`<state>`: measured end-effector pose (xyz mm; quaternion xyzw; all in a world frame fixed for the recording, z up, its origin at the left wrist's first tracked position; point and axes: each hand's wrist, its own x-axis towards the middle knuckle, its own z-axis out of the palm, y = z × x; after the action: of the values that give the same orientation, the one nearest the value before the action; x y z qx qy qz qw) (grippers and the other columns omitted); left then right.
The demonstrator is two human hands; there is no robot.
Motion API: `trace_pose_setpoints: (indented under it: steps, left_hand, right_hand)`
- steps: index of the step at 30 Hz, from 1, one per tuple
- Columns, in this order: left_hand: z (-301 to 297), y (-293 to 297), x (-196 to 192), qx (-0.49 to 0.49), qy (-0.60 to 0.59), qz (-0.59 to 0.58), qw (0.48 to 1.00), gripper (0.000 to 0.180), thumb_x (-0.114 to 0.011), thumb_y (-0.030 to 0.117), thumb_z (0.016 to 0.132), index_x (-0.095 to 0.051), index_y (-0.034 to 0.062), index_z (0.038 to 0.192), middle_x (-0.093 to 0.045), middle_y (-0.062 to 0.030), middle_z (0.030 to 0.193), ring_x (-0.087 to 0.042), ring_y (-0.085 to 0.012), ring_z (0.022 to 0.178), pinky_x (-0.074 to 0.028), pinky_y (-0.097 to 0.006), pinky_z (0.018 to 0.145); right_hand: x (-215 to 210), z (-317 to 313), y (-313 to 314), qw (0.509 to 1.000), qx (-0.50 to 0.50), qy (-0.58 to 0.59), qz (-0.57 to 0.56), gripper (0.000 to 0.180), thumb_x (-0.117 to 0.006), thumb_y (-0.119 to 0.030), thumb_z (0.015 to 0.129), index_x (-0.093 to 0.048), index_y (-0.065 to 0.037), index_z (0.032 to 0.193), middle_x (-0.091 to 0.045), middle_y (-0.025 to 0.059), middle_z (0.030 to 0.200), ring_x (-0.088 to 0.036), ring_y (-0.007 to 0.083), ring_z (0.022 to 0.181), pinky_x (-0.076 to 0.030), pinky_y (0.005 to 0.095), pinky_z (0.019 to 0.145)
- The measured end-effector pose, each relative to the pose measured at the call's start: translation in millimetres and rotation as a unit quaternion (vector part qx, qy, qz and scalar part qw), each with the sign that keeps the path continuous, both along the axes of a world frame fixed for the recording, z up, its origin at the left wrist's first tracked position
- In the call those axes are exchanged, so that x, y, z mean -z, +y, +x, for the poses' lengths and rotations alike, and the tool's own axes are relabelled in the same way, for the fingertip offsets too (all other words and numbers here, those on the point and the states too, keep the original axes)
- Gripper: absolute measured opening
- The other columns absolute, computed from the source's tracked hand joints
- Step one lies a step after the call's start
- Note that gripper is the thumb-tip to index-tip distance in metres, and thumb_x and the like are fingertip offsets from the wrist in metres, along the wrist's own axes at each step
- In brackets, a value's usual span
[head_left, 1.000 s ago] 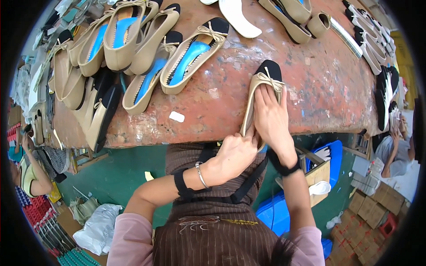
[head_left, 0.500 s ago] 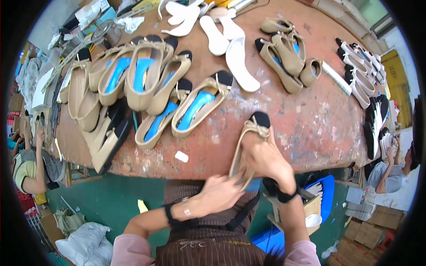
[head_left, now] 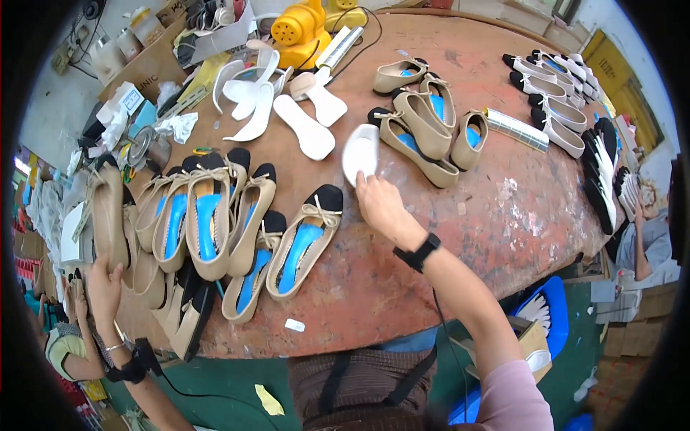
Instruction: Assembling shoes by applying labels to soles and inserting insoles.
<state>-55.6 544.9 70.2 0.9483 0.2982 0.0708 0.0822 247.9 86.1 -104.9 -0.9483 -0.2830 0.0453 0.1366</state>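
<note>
So the left hand's got a beige flat by the heel at the worktop's left edge, right hand's pinching a white insole well in from the front edge.

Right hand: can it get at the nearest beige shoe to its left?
Probably yes. The beige shoe lies close to the right hand, nothing seems to block the way, and its top is uncovered. The hand appears to grip a white insole, though, so may need to let go first.
</note>
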Motion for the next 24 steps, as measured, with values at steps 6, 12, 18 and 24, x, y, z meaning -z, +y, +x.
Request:
trace_pose_setpoints:
  steps: [6,12,18,24]
  left_hand:
    - [165,-182,-4,0.294,-0.105,0.135,0.940,0.047,-0.069,0.012,0.087,-0.061,0.0039,0.132,-0.055,-0.0196,0.142,-0.050,-0.0371,0.133,-0.039,-0.045,0.111]
    - [348,-402,101,0.600,-0.054,-0.052,0.796,0.092,-0.073,0.036,0.086,-0.027,-0.0066,0.153,-0.024,-0.0337,0.158,-0.023,-0.0402,0.150,-0.024,-0.043,0.123]
    - [346,-444,105,0.405,-0.112,-0.092,0.903,0.047,-0.084,0.036,0.073,-0.067,0.0034,0.103,-0.071,-0.0184,0.080,-0.070,-0.0382,0.082,-0.055,-0.048,0.073]
    - [129,-363,84,0.496,0.015,-0.184,0.849,0.045,-0.084,0.035,0.076,-0.066,-0.0013,0.095,-0.061,-0.0224,0.078,-0.062,-0.0431,0.084,-0.049,-0.049,0.075]
  right_hand:
    - [-73,-66,-117,0.792,0.111,0.276,0.533,0.077,-0.055,0.003,0.080,-0.031,0.003,0.154,-0.054,0.0190,0.143,-0.053,0.0260,0.133,-0.046,0.0389,0.107]
    - [-108,-163,-190,0.567,0.167,0.261,0.763,0.071,-0.063,-0.007,0.088,-0.031,0.008,0.151,-0.038,0.0219,0.157,-0.045,0.0384,0.139,-0.048,0.0558,0.105]
    - [-64,-224,-216,0.582,0.392,0.082,0.707,0.018,-0.067,-0.012,0.093,-0.069,0.005,0.096,-0.069,0.0062,0.080,-0.062,0.0132,0.067,-0.051,0.0280,0.066]
    - [-55,-222,-206,0.569,0.309,0.204,0.734,0.052,-0.046,-0.030,0.105,-0.045,0.008,0.140,-0.064,0.0218,0.124,-0.068,0.0199,0.095,-0.057,0.0318,0.079]
